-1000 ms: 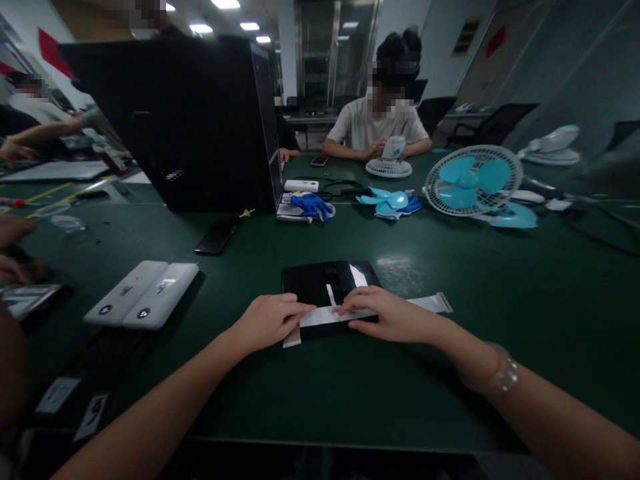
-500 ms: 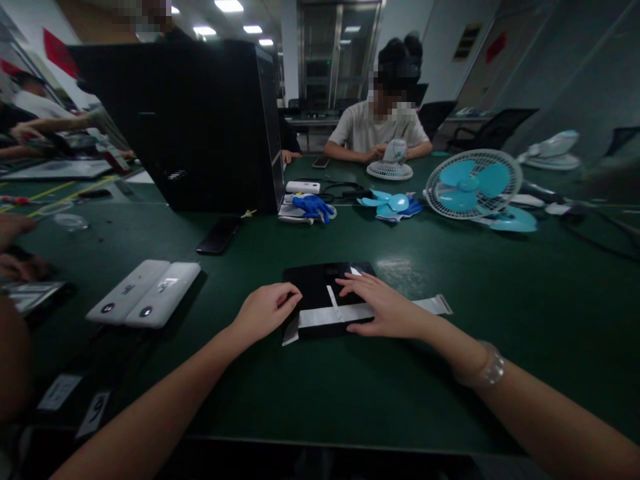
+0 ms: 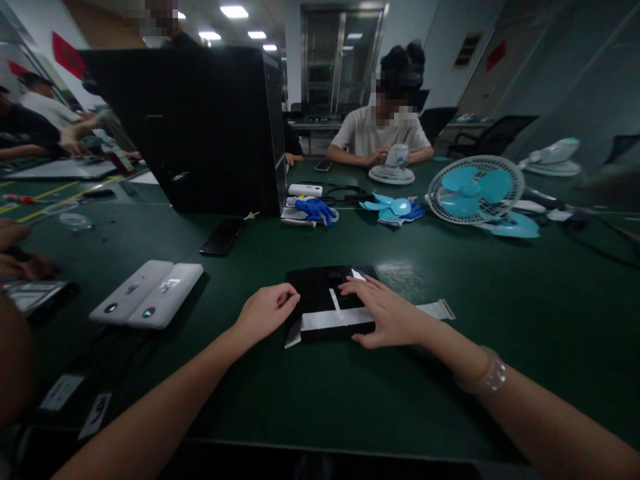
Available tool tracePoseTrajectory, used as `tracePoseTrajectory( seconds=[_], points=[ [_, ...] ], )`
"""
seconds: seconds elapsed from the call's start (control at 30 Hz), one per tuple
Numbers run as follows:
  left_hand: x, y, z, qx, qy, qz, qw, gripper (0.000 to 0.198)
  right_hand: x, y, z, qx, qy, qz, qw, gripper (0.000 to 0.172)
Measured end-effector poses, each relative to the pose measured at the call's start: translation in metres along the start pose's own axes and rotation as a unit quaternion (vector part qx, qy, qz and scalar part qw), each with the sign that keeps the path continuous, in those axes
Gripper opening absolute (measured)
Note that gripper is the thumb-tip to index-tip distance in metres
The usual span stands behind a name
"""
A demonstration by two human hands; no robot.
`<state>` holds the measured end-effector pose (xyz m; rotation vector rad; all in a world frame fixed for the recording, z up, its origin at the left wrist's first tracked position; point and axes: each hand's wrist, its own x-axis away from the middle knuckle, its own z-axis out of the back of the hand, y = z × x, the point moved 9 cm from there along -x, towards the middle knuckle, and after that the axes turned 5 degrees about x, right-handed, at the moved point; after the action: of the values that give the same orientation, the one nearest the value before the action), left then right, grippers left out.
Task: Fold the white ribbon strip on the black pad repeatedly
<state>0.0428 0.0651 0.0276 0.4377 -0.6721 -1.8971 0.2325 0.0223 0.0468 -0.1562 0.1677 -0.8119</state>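
A flat black panel-like device [image 3: 313, 283] lies on the green table in front of me. Across its near part runs a white ribbon cable [image 3: 320, 320], its right end sticking out past the device. A short white strip [image 3: 335, 300] stands at an angle to the cable. My left hand [image 3: 267, 310] is at the device's left edge, thumb and curled fingers together; whatever they may pinch is hidden. Over the right side rests my right hand [image 3: 385, 310], fingers spread across the device and cable, with a clear band on the wrist.
Left of me lie two white power banks [image 3: 147, 293] with cables and a black phone [image 3: 223, 237]. Behind stand a large black computer case [image 3: 190, 127], blue gloves [image 3: 315, 210], fan blades [image 3: 395, 205] and a fan grille [image 3: 477, 190]. A co-worker [image 3: 383, 133] sits opposite.
The whole view has shifted slightly, moving things a little right and down. My hands keep nearly the same pose on the device. A co-worker's arm at the far left has moved.
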Motion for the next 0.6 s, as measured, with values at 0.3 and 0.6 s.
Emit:
tracePoseTrajectory(
  seconds=[0.3, 0.6],
  points=[
    [-0.001, -0.002, 0.0, -0.002, -0.005, 0.003, 1.0, 0.031, 0.0, 0.006, 0.006, 0.068, 0.004, -0.023, 0.997, 0.07],
    [0.0, -0.007, -0.004, 0.01, -0.013, 0.004, 1.0, 0.032, 0.026, 0.104, 0.024, 0.168, -0.016, -0.217, 0.962, 0.071]
  ],
)
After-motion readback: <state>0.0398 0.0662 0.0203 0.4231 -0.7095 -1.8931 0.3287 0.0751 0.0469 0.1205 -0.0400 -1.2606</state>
